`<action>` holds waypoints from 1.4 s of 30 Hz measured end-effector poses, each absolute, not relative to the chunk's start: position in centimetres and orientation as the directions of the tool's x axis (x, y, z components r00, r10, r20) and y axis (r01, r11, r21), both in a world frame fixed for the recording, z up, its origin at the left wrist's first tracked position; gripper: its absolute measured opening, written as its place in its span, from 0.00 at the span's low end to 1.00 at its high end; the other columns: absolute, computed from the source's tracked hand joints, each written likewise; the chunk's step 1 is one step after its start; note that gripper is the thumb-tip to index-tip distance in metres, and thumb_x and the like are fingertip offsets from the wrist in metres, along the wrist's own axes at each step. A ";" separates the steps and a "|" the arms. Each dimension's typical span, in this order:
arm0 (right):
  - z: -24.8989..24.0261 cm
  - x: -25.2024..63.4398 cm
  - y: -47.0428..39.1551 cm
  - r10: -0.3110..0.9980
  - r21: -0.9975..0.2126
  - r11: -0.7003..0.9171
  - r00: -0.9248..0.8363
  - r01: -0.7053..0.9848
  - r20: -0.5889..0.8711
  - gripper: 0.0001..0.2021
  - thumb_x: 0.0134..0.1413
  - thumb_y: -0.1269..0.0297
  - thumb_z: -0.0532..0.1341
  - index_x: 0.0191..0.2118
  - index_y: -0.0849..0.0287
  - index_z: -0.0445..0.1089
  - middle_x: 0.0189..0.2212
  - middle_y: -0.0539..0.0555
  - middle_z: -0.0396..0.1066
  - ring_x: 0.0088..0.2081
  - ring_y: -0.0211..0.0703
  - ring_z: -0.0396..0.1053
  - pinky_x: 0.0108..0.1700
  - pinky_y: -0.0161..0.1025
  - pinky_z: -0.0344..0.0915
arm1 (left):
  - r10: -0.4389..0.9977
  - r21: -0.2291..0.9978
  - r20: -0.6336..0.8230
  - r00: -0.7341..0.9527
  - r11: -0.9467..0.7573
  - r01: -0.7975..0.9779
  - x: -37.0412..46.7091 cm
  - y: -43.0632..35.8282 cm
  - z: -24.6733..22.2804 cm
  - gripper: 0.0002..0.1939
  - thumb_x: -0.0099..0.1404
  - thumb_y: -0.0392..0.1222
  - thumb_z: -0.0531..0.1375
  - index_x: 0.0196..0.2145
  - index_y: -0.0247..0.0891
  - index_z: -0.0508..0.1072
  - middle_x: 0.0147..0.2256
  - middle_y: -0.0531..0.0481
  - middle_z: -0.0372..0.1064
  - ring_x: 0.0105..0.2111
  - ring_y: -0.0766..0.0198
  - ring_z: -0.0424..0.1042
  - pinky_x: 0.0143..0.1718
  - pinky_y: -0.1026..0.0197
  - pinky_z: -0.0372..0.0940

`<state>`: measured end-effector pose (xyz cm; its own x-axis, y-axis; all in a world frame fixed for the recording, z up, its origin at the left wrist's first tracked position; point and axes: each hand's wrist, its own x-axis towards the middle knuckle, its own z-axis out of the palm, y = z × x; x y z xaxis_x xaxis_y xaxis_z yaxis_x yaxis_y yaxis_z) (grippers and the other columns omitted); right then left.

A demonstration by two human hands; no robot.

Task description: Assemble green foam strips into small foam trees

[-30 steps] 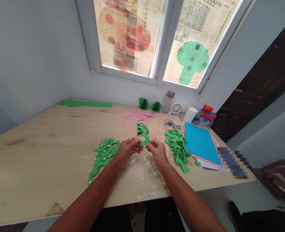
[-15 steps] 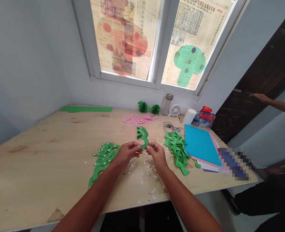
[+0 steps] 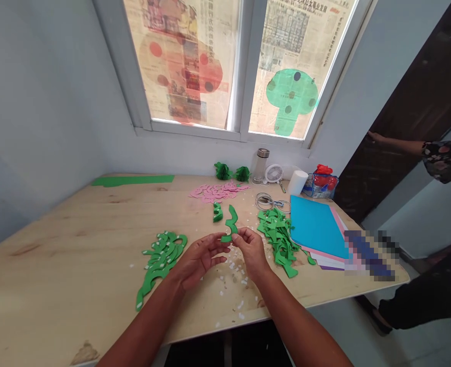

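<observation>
A wavy green cut-out (image 3: 232, 222), paper or foam by its look, stands up between my hands. My right hand (image 3: 249, 250) pinches its lower end between thumb and fingers. To its left, my left hand (image 3: 202, 259) is open, fingers apart; its fingertips reach the lower tip of the cut-out, and I cannot tell if they touch. Just beyond lies a small stack of green pieces (image 3: 218, 212) with white patches. Beside my left forearm is a heap of similar wavy green pieces (image 3: 164, 255) with white tabs. Right of my right hand lies a pile of green scraps (image 3: 281, 239).
Pink cut-outs (image 3: 216, 191), scissors (image 3: 273, 202), a bottle (image 3: 261, 165), a small fan (image 3: 273, 174) and a white roll (image 3: 298, 182) are toward the wall. Blue sheets (image 3: 317, 227) lie right. White bits litter the front. Another person's arm (image 3: 401, 146) touches the dark door.
My left hand has loosened from the green cut-out and its fingers have spread. My right hand keeps hold of it. The other person's arm has moved left to the door; the view has shifted slightly.
</observation>
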<state>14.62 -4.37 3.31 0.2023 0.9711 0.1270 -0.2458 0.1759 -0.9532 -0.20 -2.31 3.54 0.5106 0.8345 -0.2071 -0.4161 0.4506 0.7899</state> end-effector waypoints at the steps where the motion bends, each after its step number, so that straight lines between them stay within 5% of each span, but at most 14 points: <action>1: 3.3 14.7 -4.5 0.972 -0.955 0.166 0.206 -0.246 0.116 0.09 0.41 0.59 0.66 0.25 0.59 0.70 0.21 0.48 0.67 0.25 0.36 0.61 0.29 0.34 0.59 | 0.848 0.795 -0.203 0.489 0.435 -0.424 -0.2 -2.3 3.7 0.18 0.52 0.49 0.67 0.39 0.36 0.77 0.34 0.43 0.76 0.37 0.58 0.73 0.37 0.59 0.67; 9: 3.0 15.2 -5.2 0.975 -0.976 0.161 0.175 -0.144 0.135 0.08 0.42 0.60 0.64 0.24 0.59 0.68 0.20 0.47 0.65 0.24 0.35 0.60 0.27 0.33 0.56 | 0.938 0.925 -0.137 0.319 0.237 -0.298 1.2 -2.0 6.2 0.16 0.48 0.45 0.69 0.34 0.34 0.78 0.29 0.46 0.75 0.33 0.61 0.72 0.37 0.60 0.66; 17: 2.9 15.9 -6.0 0.957 -0.967 0.202 0.177 0.159 0.229 0.07 0.47 0.62 0.59 0.27 0.60 0.70 0.21 0.48 0.67 0.24 0.36 0.61 0.28 0.33 0.58 | 0.988 0.962 -0.052 0.143 0.088 -0.259 3.1 -2.6 6.0 0.08 0.46 0.41 0.67 0.23 0.35 0.74 0.21 0.52 0.71 0.25 0.66 0.68 0.33 0.63 0.63; 21: 2.9 16.1 -6.4 0.939 -0.939 0.189 0.227 0.289 0.259 0.06 0.48 0.65 0.58 0.26 0.59 0.71 0.22 0.49 0.69 0.25 0.38 0.63 0.28 0.33 0.59 | 0.990 0.949 -0.080 0.116 0.111 -0.294 3.7 -3.1 6.0 0.08 0.45 0.40 0.67 0.24 0.35 0.74 0.22 0.52 0.71 0.26 0.65 0.68 0.34 0.62 0.64; 27: 2.8 16.2 -6.8 0.962 -0.961 0.168 0.175 0.221 0.208 0.05 0.48 0.65 0.58 0.26 0.60 0.70 0.21 0.48 0.68 0.23 0.36 0.60 0.27 0.33 0.58 | 0.958 0.888 -0.155 0.241 0.242 -0.391 3.6 -3.5 6.5 0.14 0.44 0.40 0.68 0.32 0.34 0.77 0.28 0.49 0.74 0.27 0.65 0.69 0.33 0.63 0.64; 32: 2.7 16.1 -7.3 0.965 -0.950 0.180 0.140 0.256 0.221 0.05 0.49 0.66 0.57 0.27 0.59 0.69 0.20 0.48 0.68 0.23 0.36 0.62 0.27 0.33 0.59 | 0.957 0.863 -0.165 0.238 0.257 -0.435 3.7 -3.7 6.9 0.09 0.44 0.39 0.68 0.26 0.36 0.76 0.25 0.51 0.72 0.27 0.65 0.69 0.33 0.63 0.64; 35: 2.8 15.8 -7.8 0.938 -0.885 0.223 0.156 0.409 0.309 0.05 0.50 0.67 0.56 0.28 0.59 0.69 0.22 0.50 0.70 0.25 0.38 0.65 0.29 0.34 0.60 | 0.969 0.881 -0.155 0.193 0.224 -0.418 3.9 -3.9 6.9 0.08 0.43 0.39 0.67 0.24 0.36 0.75 0.24 0.52 0.71 0.26 0.66 0.68 0.33 0.63 0.64; 39: 2.8 15.5 -8.7 0.846 -0.646 0.258 0.154 0.719 0.510 0.05 0.51 0.69 0.56 0.29 0.58 0.69 0.26 0.54 0.71 0.31 0.44 0.67 0.36 0.40 0.60 | 0.988 0.914 -0.111 0.111 0.145 -0.380 4.4 -4.0 6.3 0.07 0.43 0.39 0.66 0.23 0.35 0.74 0.23 0.53 0.70 0.25 0.66 0.66 0.33 0.62 0.63; 42: 2.6 15.5 -9.0 0.837 -0.600 0.270 0.124 0.753 0.532 0.05 0.50 0.68 0.57 0.32 0.57 0.70 0.28 0.56 0.72 0.34 0.47 0.67 0.38 0.42 0.60 | 0.995 0.926 -0.081 0.063 0.098 -0.364 4.7 -4.1 5.8 0.07 0.43 0.40 0.65 0.23 0.35 0.74 0.22 0.53 0.69 0.25 0.66 0.65 0.33 0.62 0.63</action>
